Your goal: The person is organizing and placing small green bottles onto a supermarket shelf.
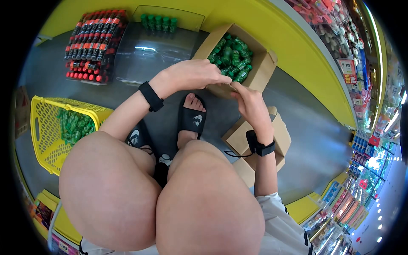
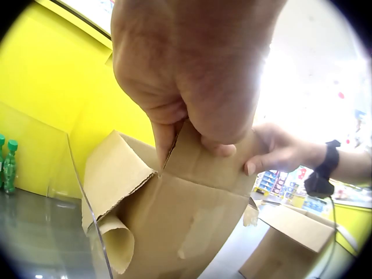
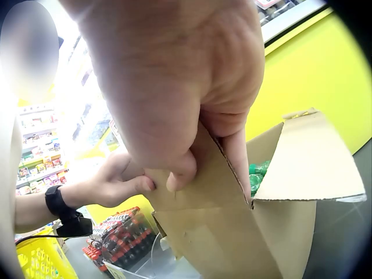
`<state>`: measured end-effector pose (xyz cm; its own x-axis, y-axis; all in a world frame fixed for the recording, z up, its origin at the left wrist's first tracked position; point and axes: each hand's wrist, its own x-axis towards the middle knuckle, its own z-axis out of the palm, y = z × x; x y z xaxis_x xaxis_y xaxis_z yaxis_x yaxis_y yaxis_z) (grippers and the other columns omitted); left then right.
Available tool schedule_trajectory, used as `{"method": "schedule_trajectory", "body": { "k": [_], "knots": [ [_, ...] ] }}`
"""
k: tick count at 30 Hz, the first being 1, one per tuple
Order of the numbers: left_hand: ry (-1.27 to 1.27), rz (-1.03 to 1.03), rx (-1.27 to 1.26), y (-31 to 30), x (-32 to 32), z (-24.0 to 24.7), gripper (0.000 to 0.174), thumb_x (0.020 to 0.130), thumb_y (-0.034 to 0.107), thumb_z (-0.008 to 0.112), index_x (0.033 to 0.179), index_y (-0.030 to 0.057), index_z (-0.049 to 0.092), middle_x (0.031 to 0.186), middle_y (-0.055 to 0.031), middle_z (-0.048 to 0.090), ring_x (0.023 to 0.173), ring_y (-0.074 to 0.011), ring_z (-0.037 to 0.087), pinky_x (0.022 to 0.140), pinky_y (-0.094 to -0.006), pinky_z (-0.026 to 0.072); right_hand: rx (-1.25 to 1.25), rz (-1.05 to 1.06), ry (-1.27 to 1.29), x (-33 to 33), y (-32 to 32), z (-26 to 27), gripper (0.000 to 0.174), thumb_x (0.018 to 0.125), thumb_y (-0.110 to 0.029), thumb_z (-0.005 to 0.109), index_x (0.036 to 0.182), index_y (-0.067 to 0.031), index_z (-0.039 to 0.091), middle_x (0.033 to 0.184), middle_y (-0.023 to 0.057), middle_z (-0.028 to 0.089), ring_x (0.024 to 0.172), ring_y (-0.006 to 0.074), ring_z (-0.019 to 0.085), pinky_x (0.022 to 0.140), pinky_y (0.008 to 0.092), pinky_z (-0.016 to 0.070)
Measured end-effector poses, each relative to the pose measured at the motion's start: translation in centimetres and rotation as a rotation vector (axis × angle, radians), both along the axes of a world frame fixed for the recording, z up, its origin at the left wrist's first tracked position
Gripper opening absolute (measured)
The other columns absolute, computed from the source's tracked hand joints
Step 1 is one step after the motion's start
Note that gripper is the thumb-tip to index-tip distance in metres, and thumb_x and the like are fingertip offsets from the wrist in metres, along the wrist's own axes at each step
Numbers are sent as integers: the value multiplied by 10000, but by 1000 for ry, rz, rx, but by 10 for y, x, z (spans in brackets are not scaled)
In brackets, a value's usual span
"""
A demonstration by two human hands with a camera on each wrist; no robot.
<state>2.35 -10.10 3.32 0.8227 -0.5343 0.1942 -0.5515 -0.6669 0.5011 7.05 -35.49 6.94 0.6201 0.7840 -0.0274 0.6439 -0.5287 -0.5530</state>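
Observation:
In front of me on the floor stands an open cardboard box [image 1: 264,68] holding many green plastic bottles [image 1: 231,55]. My left hand [image 1: 195,73] pinches the near upright flap [image 2: 189,174] between thumb and fingers. On the same flap my right hand [image 1: 251,106] also has a pinch grip, close beside the left. The right wrist view shows the right hand's fingers [image 3: 235,157] inside the flap edge and its thumb outside. A side flap [image 3: 311,160] sticks outward. Part of the bottles is hidden behind the hands and the box walls.
A yellow basket [image 1: 40,140] with green bottles stands at left. Stacked dark bottles with red caps [image 1: 95,40] sit at the back, next to a clear bin [image 1: 157,53] with several green bottles. Another open cardboard box [image 1: 238,136] lies at right. Shelves [image 1: 352,63] line the right side.

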Motion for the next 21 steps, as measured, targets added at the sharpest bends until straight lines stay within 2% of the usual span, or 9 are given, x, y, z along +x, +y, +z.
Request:
{"method": "schedule_trajectory", "body": {
  "k": [5, 12, 17, 21],
  "knots": [
    [51, 33, 28, -2, 2, 2, 569, 861, -103, 643, 1376, 138, 671, 960, -134, 759, 919, -383, 750, 787, -483, 601, 80, 8, -65, 5, -3, -12, 400, 894, 104, 587, 1243, -57, 700, 991, 202, 775, 893, 458, 724, 776, 528, 591],
    [32, 48, 49, -3, 5, -5, 575, 864, -98, 647, 1379, 156, 645, 926, -127, 738, 883, -382, 742, 776, -488, 597, 109, 8, -143, 9, -4, -27, 469, 857, 119, 589, 1269, -68, 714, 993, 174, 774, 873, 433, 732, 735, 501, 598],
    [-35, 36, 46, -3, 10, -18, 580, 863, -81, 664, 1386, 169, 628, 924, -119, 704, 880, -375, 735, 768, -490, 596, 95, 10, -304, 10, -7, -43, 559, 805, 112, 630, 1323, -79, 721, 912, 156, 707, 760, 403, 706, 672, 481, 590],
    [-88, 37, 39, -2, 12, -25, 559, 879, -72, 655, 1373, 187, 617, 917, -107, 684, 880, -360, 733, 743, -485, 598, 95, -1, -355, 8, -6, -49, 575, 786, 108, 641, 1322, -82, 726, 880, 145, 674, 729, 387, 695, 655, 468, 588]
  ]
}}
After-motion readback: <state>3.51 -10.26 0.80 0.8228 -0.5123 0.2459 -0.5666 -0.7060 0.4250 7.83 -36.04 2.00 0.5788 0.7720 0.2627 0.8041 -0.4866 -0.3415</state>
